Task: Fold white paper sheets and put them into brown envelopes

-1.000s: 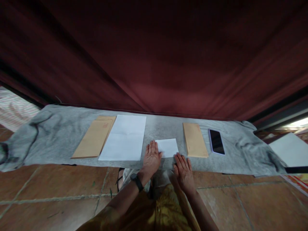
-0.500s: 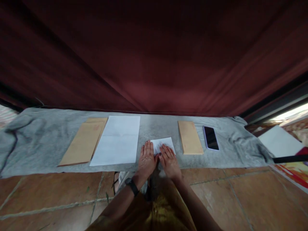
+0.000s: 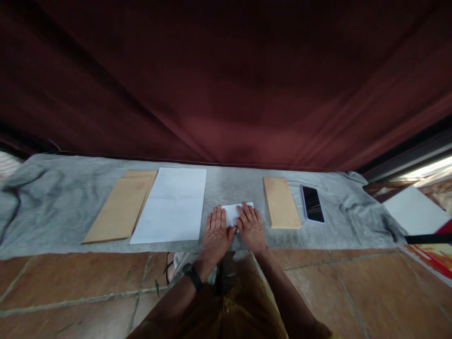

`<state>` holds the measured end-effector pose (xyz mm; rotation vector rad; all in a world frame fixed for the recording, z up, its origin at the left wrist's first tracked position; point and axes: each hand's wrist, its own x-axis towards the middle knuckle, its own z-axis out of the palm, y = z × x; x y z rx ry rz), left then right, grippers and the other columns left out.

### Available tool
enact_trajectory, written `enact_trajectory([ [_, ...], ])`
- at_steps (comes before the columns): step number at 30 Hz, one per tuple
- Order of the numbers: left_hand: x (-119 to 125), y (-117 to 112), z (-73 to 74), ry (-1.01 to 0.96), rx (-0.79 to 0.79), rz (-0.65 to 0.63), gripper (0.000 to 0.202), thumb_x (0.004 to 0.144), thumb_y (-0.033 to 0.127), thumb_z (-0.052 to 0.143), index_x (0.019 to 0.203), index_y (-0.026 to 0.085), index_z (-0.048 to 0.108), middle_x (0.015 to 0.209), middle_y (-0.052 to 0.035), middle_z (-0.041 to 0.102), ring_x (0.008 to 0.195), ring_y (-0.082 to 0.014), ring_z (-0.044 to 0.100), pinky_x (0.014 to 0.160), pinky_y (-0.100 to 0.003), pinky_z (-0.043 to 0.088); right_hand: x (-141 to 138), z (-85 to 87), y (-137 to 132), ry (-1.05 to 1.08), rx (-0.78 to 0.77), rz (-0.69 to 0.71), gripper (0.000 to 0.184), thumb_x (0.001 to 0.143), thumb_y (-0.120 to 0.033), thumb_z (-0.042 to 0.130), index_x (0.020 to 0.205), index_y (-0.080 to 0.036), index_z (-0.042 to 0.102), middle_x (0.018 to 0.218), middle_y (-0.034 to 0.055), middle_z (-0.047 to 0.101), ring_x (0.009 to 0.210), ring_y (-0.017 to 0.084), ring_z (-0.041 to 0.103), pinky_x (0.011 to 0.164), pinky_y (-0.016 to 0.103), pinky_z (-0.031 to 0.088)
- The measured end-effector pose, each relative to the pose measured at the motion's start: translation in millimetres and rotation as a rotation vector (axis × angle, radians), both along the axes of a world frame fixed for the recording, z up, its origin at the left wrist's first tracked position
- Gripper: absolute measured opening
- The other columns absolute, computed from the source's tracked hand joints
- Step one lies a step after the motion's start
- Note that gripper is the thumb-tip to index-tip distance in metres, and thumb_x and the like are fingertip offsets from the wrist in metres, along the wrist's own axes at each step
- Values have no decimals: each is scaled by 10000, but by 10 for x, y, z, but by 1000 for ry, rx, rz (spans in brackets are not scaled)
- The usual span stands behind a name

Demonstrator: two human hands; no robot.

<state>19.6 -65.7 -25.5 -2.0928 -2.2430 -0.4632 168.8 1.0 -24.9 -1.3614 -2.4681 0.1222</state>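
A small folded white paper [image 3: 231,214] lies flat on the grey cloth near its front edge. My left hand [image 3: 215,233] rests palm down on the paper's left side, fingers stretched out. Over the right side lies my right hand [image 3: 251,230], also flat, with its fingers a little spread. Both hands cover much of the paper, so only its middle and far edge show. To the left is a larger white sheet [image 3: 173,205] with a faint crease across it.
Brown envelopes [image 3: 118,207] are stacked at the left, and another brown envelope stack [image 3: 282,203] lies right of my hands. Beside that is a phone [image 3: 312,204]. The grey cloth [image 3: 233,183] covers a long narrow surface against a dark red curtain [image 3: 226,94]. Tiled floor [image 3: 88,278] lies in front.
My right hand has moved slightly right and up to the paper's right edge, its fingers straighter. The left hand stays flat in nearly the same place.
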Motion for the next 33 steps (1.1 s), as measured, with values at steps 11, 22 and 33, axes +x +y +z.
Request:
enact_trajectory([
  [11,-15,-21,33,-6,7,-3,724,988,435,438,1565,43,244,1613,-215,325,1511,-313,294,1209,-514,297,178,-70,-56,25,66,-31,545,1033,-360,448,1555,-220,379,1656,137,255,1487,325,317,1163,542,337],
  [22,-76,-151,72,-3,-27,-15,664,1010,421,405,1534,25,306,1602,-217,350,1505,-305,309,1205,-495,320,289,-155,-84,25,120,-34,546,1044,-382,412,1559,-207,362,1645,155,279,1484,319,316,1161,519,334],
  [33,-63,-276,95,30,-21,-1,530,1000,316,444,1468,67,438,1541,-224,452,1451,-335,407,1175,-513,364,177,-50,-38,195,20,-151,444,999,-257,400,1407,-143,533,1446,168,547,1299,276,516,1050,446,436],
])
